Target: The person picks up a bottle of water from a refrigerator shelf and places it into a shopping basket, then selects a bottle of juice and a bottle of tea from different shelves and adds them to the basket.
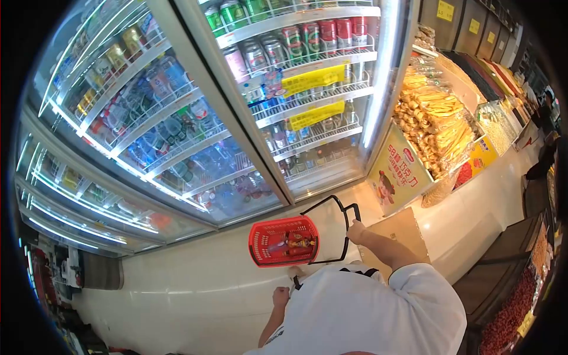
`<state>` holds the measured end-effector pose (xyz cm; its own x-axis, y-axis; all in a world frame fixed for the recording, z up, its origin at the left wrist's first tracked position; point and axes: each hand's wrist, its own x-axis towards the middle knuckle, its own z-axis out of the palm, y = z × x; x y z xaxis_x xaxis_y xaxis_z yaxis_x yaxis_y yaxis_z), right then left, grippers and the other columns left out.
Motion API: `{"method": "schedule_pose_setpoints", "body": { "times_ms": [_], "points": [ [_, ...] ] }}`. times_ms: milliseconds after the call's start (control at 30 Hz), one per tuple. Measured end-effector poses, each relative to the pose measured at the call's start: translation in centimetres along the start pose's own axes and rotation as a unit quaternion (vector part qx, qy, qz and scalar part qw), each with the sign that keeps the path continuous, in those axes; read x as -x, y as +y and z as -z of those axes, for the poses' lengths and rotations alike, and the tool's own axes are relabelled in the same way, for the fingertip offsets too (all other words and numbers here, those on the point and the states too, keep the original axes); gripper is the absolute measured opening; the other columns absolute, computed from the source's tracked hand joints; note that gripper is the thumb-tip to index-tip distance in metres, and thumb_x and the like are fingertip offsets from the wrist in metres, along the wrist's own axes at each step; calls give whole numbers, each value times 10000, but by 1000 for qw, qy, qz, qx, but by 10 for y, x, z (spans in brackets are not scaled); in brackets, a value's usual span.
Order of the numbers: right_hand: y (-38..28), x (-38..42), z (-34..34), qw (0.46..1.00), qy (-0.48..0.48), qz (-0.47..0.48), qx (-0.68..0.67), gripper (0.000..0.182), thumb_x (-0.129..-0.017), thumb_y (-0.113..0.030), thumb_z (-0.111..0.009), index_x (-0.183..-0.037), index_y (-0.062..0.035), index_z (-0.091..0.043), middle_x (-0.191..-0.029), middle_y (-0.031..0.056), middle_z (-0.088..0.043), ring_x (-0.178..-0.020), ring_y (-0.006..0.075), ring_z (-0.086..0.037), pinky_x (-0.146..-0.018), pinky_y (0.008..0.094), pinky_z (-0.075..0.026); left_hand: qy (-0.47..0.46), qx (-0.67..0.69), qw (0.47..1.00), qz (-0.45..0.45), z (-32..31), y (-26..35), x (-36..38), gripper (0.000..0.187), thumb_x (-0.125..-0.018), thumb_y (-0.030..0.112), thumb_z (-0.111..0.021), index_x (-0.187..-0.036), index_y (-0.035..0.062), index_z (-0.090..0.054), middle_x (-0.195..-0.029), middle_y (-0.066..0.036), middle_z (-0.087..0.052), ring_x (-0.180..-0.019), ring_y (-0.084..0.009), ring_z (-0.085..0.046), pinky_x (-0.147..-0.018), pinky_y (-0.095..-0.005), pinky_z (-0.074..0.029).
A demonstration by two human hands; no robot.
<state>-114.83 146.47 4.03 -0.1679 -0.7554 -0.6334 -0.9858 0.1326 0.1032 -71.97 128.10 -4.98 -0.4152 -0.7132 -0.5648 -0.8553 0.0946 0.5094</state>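
A red shopping basket (255, 244) with slotted walls sits low in front of me. Its long black pull handle (341, 255) reaches to the right, where my right hand (356, 232) is closed around the grip. Inside the basket lie packages in red and gold (300, 241); their exact kind is too small to tell. My left hand (281, 297) hangs beside my body, below the basket and apart from it. Its fingers are curled in, and nothing shows in them.
Glass-door drink coolers (195, 65) with cans and bottles line the front and left. At right stands a display of packaged dried goods (441, 112) behind a printed sign board (393, 177). A cardboard sheet (408, 228) lies on the floor; a bin of red dried goods (512, 307) is lower right.
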Motion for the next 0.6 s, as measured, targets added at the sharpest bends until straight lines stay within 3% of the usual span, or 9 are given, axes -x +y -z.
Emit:
{"method": "schedule_pose_setpoints", "body": {
  "times_ms": [100, 267, 400, 467, 533, 600],
  "points": [
    [22, 24, -24, 999, -26, -20, -8, 167, -857, -211, -603, -940, -172, -743, -915, 37, -735, -906, 181, -693, -956, 364, -376, -7, -33, 998, -43, -19, 17, -3, 380, -793, 393, -654, -936, 46, -717, -924, -192, -710, -905, -367, -679, -834, -434, -531],
    [37, 63, -71, 994, -7, -108, -32, 149, -856, -237, -625, -894, -180, -757, -928, 18, -739, -910, 168, -686, -828, 354, -369, -41, -78, 995, -41, -26, 37, 4, 430, -790, 429, -659, -944, 32, -715, -922, -202, -708, -909, -367, -682, -813, -445, -535],
    [29, 86, -134, 968, -37, -198, -152, 204, -866, -240, -588, -923, -154, -763, -917, 51, -743, -904, 186, -688, -832, 376, -379, -118, -102, 986, -50, -21, 48, 14, 412, -781, 395, -649, -903, 9, -729, -906, -207, -711, -885, -365, -690, -796, -435, -542],
    [24, 107, -148, 967, -66, -215, -122, 193, -846, -254, -614, -916, -155, -764, -922, 42, -745, -899, 191, -688, -827, 370, -383, -113, -178, 976, -43, -29, 48, 5, 415, -771, 397, -653, -897, 10, -733, -897, -202, -713, -879, -366, -690, -801, -434, -540],
    [15, 129, -145, 973, -91, -156, -142, 183, -837, -257, -630, -913, -159, -765, -925, 32, -744, -891, 188, -685, -827, 374, -385, -126, -224, 966, -24, -23, 50, 10, 417, -765, 395, -658, -904, 8, -732, -899, -207, -710, -890, -365, -688, -810, -435, -538],
    [4, 134, -162, 963, -83, -185, -177, 174, -839, -238, -626, -925, -176, -765, -945, 18, -741, -911, 182, -681, -836, 379, -388, -126, -228, 965, -23, -22, 54, 12, 403, -764, 385, -659, -891, 9, -731, -899, -207, -709, -890, -367, -684, -811, -437, -534]
  ]
}}
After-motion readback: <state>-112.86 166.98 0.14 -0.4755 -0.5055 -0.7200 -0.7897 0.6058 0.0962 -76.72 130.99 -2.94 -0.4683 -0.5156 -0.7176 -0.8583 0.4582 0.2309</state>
